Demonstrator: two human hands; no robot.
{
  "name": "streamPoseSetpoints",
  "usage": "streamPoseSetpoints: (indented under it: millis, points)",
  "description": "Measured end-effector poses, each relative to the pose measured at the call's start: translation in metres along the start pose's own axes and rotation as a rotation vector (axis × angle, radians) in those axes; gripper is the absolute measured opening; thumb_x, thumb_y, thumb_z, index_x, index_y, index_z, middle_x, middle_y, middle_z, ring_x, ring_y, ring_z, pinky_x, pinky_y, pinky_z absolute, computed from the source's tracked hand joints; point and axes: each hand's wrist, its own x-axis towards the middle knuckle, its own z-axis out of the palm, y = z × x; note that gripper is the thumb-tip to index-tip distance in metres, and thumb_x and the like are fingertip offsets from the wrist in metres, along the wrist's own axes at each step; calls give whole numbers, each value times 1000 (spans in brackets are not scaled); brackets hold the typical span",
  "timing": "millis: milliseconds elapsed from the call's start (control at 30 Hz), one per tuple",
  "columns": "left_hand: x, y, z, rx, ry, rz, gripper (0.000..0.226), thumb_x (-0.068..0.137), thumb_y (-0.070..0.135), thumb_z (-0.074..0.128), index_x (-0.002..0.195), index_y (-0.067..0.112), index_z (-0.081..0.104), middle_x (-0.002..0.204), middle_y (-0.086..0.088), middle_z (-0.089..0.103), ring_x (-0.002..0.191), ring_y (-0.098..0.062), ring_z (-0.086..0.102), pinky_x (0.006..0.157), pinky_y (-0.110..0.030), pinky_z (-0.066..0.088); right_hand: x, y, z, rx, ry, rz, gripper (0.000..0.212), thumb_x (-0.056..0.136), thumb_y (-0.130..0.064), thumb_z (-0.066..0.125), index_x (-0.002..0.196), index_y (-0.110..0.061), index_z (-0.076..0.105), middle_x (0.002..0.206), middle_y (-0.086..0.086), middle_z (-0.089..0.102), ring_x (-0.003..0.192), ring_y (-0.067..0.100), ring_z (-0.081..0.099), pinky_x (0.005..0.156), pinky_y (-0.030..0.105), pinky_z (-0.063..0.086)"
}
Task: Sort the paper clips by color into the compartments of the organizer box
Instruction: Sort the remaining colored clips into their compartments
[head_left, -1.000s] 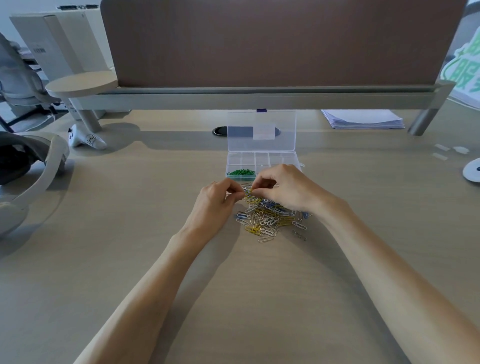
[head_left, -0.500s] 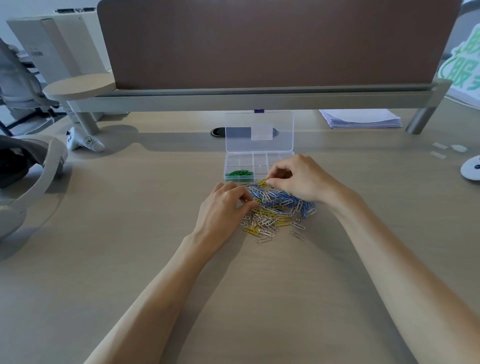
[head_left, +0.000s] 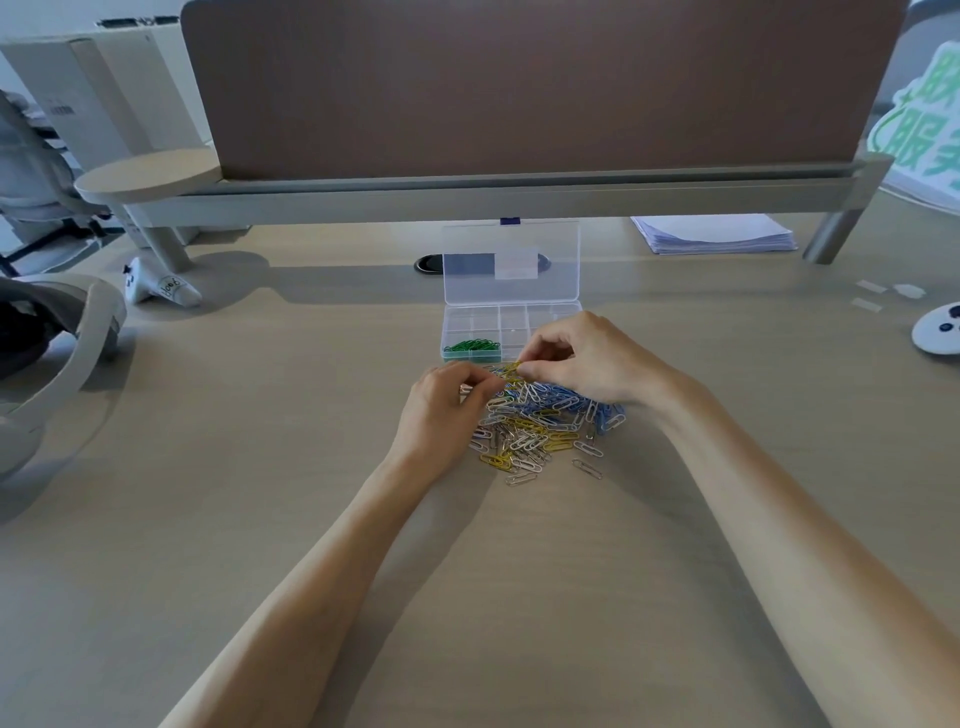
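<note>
Since half a second ago my right hand (head_left: 587, 358) has lifted from the paper clip pile (head_left: 540, 426), its fingers (head_left: 530, 370) now pinching a yellow clip (head_left: 511, 369) just in front of the organizer box (head_left: 470, 322). Only green clips (head_left: 471, 345) sit in it, near-left compartment, so yellow seems next. My left hand (head_left: 447, 410) curls at the pile's edge; whether it holds a clip I cannot tell. Pale wood bench (head_left: 260, 467), brown divider (head_left: 519, 88), paper stack (head_left: 711, 234) behind.

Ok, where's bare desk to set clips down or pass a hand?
Bare desk lies left of the organizer box and clip pile, out to the headset, and nearer the person, between the forearms. Right of the pile is bare. Crowded: the box's front edge, where the left hand and right hand, pinching a yellow clip, meet.
</note>
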Motion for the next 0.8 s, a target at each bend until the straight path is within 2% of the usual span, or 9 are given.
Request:
streamPoseSetpoints:
  millis: [133, 200, 333, 400, 600, 733, 800]
  points:
    - [2, 3, 1, -93, 26, -72, 13, 92, 24, 63, 80, 23, 67, 59, 18, 55, 55, 9, 48, 52, -11, 34, 2, 2, 3, 73, 13, 9, 6, 87, -19, 70, 91, -16, 74, 81, -3, 72, 76, 11, 67, 74, 26, 52]
    - [0, 6, 0, -113, 55, -76, 13, 92, 24, 63, 81, 20, 69, 50, 20, 53, 52, 9, 47, 50, -11, 32, 3, 2, 6, 126, 20, 10, 4, 87, -17, 70, 89, -15, 73, 80, -2, 72, 74, 9, 68, 75, 25, 54]
    - [-2, 9, 0, -116, 116, -77, 15, 91, 26, 65, 84, 15, 73, 54, 3, 52, 50, 10, 46, 49, -9, 31, 4, 1, 13, 193, 43, 24, 6, 88, -18, 69, 89, -12, 71, 80, 0, 73, 75, 11, 70, 80, 30, 56]
    - [-2, 9, 0, -125, 138, -94, 15, 91, 27, 65, 84, 16, 73, 49, 12, 47, 51, 10, 47, 50, -9, 31, 4, 0, 16, 208, 51, 34, 8, 89, -19, 67, 92, -12, 70, 81, 1, 73, 76, 12, 70, 81, 31, 56]
    - [-2, 11, 1, -157, 161, -116, 15, 90, 28, 65, 82, 18, 73, 50, 19, 50, 51, 9, 47, 49, -9, 31, 6, -8, 28, 152, 80, 39, 5, 96, -18, 56, 96, -13, 57, 82, 1, 68, 77, 14, 66, 71, 31, 52]
    - [-1, 10, -1, -205, 132, -114, 8, 89, 28, 67, 84, 27, 73, 71, 15, 68, 62, 5, 58, 60, -13, 43, 7, -6, 30, 115, 141, 72, 5, 98, -20, 54, 94, -16, 54, 78, 0, 62, 70, 11, 58, 61, 24, 44]
    - [-1, 9, 0, -205, 133, -108, 8, 89, 28, 67, 87, 24, 74, 74, 15, 68, 59, 6, 56, 58, -11, 41, 7, -3, 29, 101, 160, 91, 6, 98, -21, 52, 95, -16, 52, 79, -2, 60, 72, 11, 57, 61, 25, 42]
